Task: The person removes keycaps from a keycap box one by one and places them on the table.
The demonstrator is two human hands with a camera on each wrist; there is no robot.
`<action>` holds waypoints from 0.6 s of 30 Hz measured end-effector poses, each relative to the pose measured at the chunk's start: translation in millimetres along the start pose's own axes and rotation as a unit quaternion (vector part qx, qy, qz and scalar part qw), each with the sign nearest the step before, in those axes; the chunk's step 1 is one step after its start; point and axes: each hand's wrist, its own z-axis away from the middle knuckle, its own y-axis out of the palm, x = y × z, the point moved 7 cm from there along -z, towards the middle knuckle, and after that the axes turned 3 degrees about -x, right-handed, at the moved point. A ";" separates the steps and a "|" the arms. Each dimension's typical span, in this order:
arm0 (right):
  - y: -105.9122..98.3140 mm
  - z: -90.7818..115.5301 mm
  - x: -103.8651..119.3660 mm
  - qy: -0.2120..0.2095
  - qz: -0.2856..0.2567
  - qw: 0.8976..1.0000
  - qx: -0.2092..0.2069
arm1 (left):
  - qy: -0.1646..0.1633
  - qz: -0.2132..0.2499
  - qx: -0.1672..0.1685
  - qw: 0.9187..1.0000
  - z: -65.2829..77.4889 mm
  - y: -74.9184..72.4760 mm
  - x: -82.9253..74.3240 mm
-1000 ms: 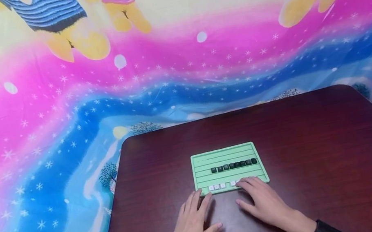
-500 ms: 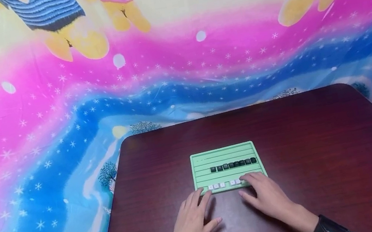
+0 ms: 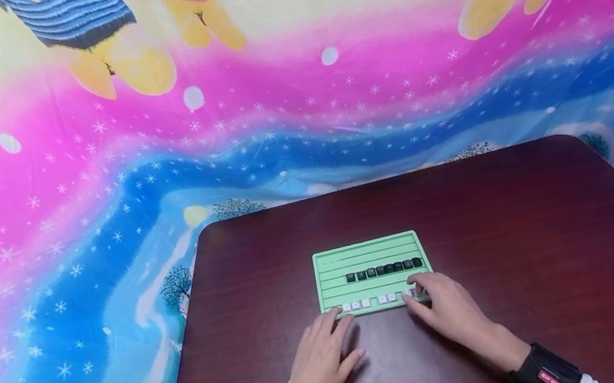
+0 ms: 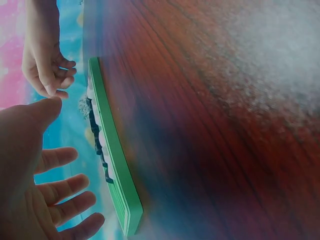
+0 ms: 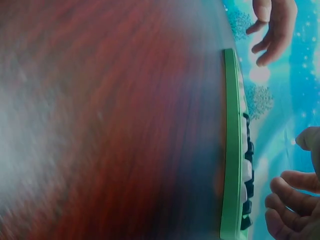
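Note:
A pale green ridged board [image 3: 334, 293] lies on the table. Across its middle runs a row of black keycaps [image 3: 380, 270]; white keycaps [image 3: 356, 305] sit in a broken row along the near edge. My left hand [image 3: 318, 360] is at the board's near left corner, fingers spread and holding nothing. Over the near right corner is my right hand [image 3: 454, 309], thumb and index finger on either side of a white keycap [image 3: 407, 293]. In the right wrist view, a gap shows between the thumb and fingers [image 5: 292, 197]. Contact with the keycap cannot be told.
The dark reddish-brown table [image 3: 536, 233] extends around the board, with rounded far corners. Behind it hangs a colourful printed cloth [image 3: 268, 109] with bears and snowflakes. A black band [image 3: 542, 372] circles the right wrist.
My right hand has moved right along the white row, uncovering white keycaps, and its thumb and index finger have drawn closer together. The left hand stays nearly still.

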 end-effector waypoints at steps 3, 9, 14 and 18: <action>-0.8 -3.5 -6.2 0.018 0.005 1.000 0.007 | 0.007 0.001 -0.004 1.000 -2.0 -0.3 -2.9; -1.0 -9.3 -19.8 0.042 0.019 0.999 0.023 | 0.018 0.003 -0.009 1.000 -6.4 -1.1 -8.3; -0.7 -12.9 -32.2 0.050 0.024 0.998 0.023 | 0.020 0.010 -0.011 1.000 -10.5 0.9 -10.7; 0.6 -15.1 -41.8 0.060 0.027 0.997 0.030 | 0.021 0.008 -0.012 1.000 -14.0 2.6 -11.6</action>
